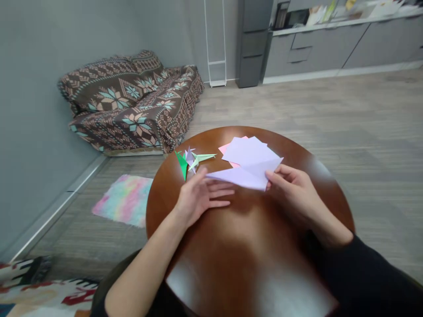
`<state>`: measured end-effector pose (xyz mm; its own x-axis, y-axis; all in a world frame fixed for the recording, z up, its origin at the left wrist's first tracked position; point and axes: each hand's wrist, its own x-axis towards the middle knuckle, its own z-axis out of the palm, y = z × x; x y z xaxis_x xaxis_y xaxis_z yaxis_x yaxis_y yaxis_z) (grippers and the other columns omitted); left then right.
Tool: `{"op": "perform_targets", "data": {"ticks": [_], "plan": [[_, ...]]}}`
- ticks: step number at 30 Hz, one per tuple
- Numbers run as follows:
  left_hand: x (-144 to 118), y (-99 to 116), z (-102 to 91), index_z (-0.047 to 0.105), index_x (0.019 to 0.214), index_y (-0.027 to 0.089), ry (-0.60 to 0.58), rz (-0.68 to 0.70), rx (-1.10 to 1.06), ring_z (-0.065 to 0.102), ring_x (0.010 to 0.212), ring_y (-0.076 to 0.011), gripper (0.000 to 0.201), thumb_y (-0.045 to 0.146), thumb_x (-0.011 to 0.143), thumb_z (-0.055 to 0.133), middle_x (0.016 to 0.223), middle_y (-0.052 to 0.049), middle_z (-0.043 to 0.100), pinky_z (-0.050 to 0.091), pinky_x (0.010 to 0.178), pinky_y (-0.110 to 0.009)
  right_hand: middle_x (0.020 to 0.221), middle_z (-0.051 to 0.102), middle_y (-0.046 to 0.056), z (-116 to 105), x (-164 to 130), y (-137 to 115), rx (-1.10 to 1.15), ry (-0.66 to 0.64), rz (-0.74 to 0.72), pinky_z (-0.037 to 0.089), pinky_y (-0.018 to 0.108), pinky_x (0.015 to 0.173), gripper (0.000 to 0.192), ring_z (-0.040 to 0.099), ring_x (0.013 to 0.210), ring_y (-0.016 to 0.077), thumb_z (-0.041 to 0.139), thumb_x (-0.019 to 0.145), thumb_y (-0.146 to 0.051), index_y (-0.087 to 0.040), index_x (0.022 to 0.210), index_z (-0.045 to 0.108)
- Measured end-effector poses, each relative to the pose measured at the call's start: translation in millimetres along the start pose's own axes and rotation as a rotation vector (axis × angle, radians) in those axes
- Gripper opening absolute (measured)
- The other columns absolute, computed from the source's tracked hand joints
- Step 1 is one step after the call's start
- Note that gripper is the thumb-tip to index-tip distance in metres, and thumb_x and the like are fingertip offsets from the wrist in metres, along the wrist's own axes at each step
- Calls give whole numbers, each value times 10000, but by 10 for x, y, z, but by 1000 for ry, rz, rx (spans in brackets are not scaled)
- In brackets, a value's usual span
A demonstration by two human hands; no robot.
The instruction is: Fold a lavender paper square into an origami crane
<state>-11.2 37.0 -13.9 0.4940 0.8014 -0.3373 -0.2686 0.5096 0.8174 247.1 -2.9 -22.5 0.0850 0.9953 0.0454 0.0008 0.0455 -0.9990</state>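
Over the round table (241,251), near the paper stack (247,150), your lavender sheet (243,177) might droop or crease: right hand (295,185) pinches one end, left hand (198,198) is spread wide. Sloppy left swing could scatter the folded pieces (200,159).

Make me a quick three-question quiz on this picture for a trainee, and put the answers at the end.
1. True or false: the right hand pinches the lilac sheet over the table.
2. Which colour is the leftmost folded piece on the table? a) pink, b) green, c) orange.
3. Fill in the blank: toward the far side of the table, ____ paper peeks out from under the fanned lilac sheets.

Key: 1. true; 2. b, green; 3. pink.
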Motion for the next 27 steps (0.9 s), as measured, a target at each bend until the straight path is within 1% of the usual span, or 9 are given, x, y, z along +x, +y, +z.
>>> {"op": "perform_targets", "data": {"ticks": [2, 5, 8, 10, 13, 17, 21, 24, 27], "plan": [[5, 82, -110, 714, 1259, 162, 90, 125, -21, 622, 1274, -371, 729, 748, 866, 530, 1358, -193, 688, 563, 961, -479, 630, 618, -11, -89, 36, -26, -53, -27, 19, 409, 257, 583, 395, 543, 589, 129, 759, 878, -487, -194, 670, 597], [13, 144, -173, 731, 1228, 179, 124, 294, 194, 645, 1234, -291, 544, 605, 928, 574, 1337, -156, 708, 541, 970, -372, 588, 539, -42, -150, 24, -117, -117, -235, 99, 302, 255, 519, 406, 437, 518, 106, 702, 926, -499, -194, 696, 565], [-52, 111, -61, 757, 1165, 157, -136, 204, 454, 723, 965, -253, 409, 466, 907, 686, 1100, -148, 784, 551, 816, -320, 648, 532, -34, -74, -63, -258, -209, -466, 100, 354, 265, 579, 369, 490, 597, 124, 666, 955, -470, -185, 732, 596], [-140, 60, 70, 770, 1124, 162, -255, 123, 576, 702, 855, -217, 347, 421, 901, 708, 1022, -112, 786, 527, 740, -289, 674, 538, -30, 30, -138, -342, -267, -547, 115, 356, 269, 586, 334, 475, 619, 127, 644, 970, -456, -183, 780, 627], [-265, -18, 229, 793, 966, 143, -311, 64, 664, 655, 770, -190, 273, 397, 893, 725, 914, -77, 765, 480, 686, -266, 650, 554, -36, 191, -220, -399, -270, -491, 125, 370, 267, 574, 265, 499, 612, 131, 674, 952, -414, -194, 813, 622], [-294, -82, 263, 775, 988, 142, -198, 93, 590, 602, 719, -157, 282, 403, 914, 696, 872, -46, 732, 429, 648, -232, 641, 606, -41, 311, -230, -362, -263, -269, 41, 424, 265, 577, 170, 553, 590, 135, 681, 949, -368, -207, 950, 626], [-212, -78, 170, 752, 988, 138, -165, 202, 572, 595, 805, -175, 306, 410, 965, 615, 917, -48, 708, 429, 726, -241, 677, 676, -11, 328, -217, -289, -148, -291, 77, 511, 293, 622, 159, 630, 609, 160, 657, 966, -361, -216, 989, 596], [-162, -61, 77, 704, 938, 134, -170, 217, 620, 515, 743, -141, 327, 430, 989, 574, 832, -13, 625, 392, 696, -231, 982, 731, 50, 310, -233, -241, -188, -262, -48, 559, 323, 700, 280, 683, 791, 194, 718, 928, -326, -251, 1169, 597], [-148, -48, 3, 654, 883, 130, -279, 98, 704, 427, 664, -111, 362, 471, 980, 587, 760, 16, 532, 338, 613, -225, 1398, 600, 89, 280, -240, -219, -294, -280, -221, 563, 388, 929, 468, 627, 1179, 266, 799, 866, -313, -309, 1292, 607]]}}
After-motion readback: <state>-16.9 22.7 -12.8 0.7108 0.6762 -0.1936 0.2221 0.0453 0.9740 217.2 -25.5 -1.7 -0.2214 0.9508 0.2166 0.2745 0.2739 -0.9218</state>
